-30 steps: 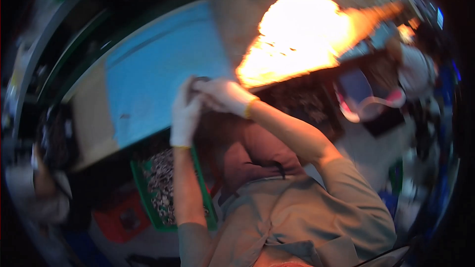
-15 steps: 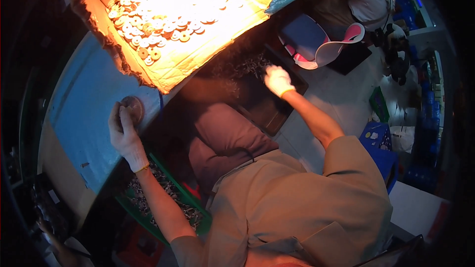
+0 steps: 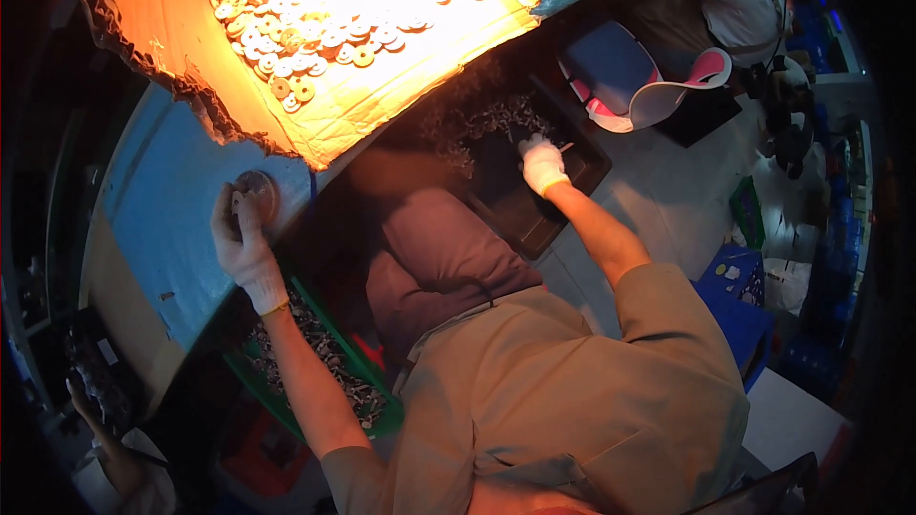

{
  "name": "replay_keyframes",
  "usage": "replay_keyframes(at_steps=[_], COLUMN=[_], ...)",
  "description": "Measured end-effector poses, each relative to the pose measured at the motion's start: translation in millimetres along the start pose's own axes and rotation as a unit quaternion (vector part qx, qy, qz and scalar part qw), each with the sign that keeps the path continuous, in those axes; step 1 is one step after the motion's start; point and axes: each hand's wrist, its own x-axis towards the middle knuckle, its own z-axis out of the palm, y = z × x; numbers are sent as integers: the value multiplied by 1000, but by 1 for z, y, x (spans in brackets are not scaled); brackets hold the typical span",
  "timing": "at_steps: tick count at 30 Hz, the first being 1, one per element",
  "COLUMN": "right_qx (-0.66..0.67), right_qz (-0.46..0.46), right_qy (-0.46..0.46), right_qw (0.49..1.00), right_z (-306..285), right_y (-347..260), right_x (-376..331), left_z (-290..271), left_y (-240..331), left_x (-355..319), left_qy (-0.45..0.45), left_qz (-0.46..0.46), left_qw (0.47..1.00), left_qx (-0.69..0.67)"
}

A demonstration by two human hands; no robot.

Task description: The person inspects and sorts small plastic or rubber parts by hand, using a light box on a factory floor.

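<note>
My left hand (image 3: 246, 253), in a white glove, is closed on the edge of a round brownish disc (image 3: 263, 193) at the blue tabletop's (image 3: 157, 229) front edge. Its fingertips are partly hidden. Over a dark tray (image 3: 531, 240) on the right, my gloved right hand (image 3: 544, 167) has its fingers drawn together. A thin, light-coloured part (image 3: 567, 147) sticks out beside them; its exact kind is unclear. Small metal parts (image 3: 506, 119) lie heaped at the tray's far end.
A torn, brightly lit cardboard box (image 3: 329, 138) holds many round pieces with centre holes (image 3: 286, 62). Below the table edge is a green crate (image 3: 355, 360) of small parts. A blue and pink chair (image 3: 611, 67) and a seated person (image 3: 739, 10) are at far right.
My right hand has moved slightly nearer and to the right within the tray, and a thin part now shows by its fingers. My left hand stays at the disc. The whole view has shifted slightly.
</note>
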Motion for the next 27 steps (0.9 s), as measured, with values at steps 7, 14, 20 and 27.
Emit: replay_keyframes(at_steps=[7, 14, 20, 27], right_qx=[256, -25, 42, 281], right_qz=[43, -256, -178, -73], right_qy=[96, 129, 19, -1], right_qw=[961, 958, 983, 957], right_z=[-10, -7, 12, -59], right_y=[22, 38, 47, 20], right_x=[-29, -19, -11, -44], left_z=[3, 5, 4, 7], left_y=[1, 4, 10, 8], left_x=[4, -2, -2, 6], left_qy=[1, 16, 25, 44], left_qz=[-23, -15, 15, 25], left_qw=[999, 1000, 997, 998], left_qx=[-35, -20, 76, 24])
